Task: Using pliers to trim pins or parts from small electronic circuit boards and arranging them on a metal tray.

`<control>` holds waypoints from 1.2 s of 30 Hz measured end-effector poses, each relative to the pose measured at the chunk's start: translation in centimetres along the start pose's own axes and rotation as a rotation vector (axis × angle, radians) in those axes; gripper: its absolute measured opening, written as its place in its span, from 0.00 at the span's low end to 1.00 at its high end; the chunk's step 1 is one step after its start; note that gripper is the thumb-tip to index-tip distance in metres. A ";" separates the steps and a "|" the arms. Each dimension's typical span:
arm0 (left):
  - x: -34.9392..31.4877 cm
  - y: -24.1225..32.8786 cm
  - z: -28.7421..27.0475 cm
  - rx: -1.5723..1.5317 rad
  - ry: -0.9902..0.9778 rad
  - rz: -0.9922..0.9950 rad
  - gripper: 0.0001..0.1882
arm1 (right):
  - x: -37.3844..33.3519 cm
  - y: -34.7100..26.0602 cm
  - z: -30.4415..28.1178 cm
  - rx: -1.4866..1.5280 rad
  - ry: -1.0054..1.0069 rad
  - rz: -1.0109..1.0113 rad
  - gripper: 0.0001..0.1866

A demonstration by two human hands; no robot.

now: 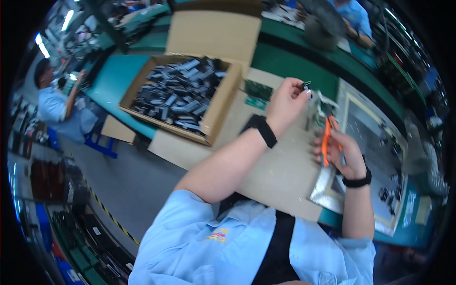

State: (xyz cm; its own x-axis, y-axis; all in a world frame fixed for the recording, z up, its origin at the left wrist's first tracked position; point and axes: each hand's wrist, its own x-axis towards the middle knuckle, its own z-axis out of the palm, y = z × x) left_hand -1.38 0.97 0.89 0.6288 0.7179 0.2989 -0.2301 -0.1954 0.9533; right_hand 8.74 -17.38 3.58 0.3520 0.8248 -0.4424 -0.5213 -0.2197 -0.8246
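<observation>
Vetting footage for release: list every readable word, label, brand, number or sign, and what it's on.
None can be read.
Small white labels on dark items, lower left: too blurred.
Red-and-yellow emblem on the light-blue shirt: no readable words.
Orange-handled pliers, cardboard box: no readable marking.

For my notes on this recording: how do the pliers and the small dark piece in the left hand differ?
Size: the pliers are far longer than the small dark piece.
Colour: the pliers have bright orange-and-grey handles; the small dark piece looks mostly black.
Hold: the pliers are held by the handles in the right hand, while the small dark piece is pinched at the fingertips of the left hand.
Shared: both are held in a hand.
</observation>
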 end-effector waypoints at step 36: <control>-1.2 -0.2 -0.1 0.206 -0.323 0.101 0.13 | -6.8 -1.7 -17.1 -1.355 0.908 -0.429 0.21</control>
State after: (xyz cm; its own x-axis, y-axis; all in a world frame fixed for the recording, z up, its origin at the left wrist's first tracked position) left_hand -2.13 0.19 0.33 0.8195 0.4472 0.3583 -0.1697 -0.4077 0.8972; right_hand 20.49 -31.52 2.00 0.8345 0.5005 0.2305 0.5500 -0.7301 -0.4055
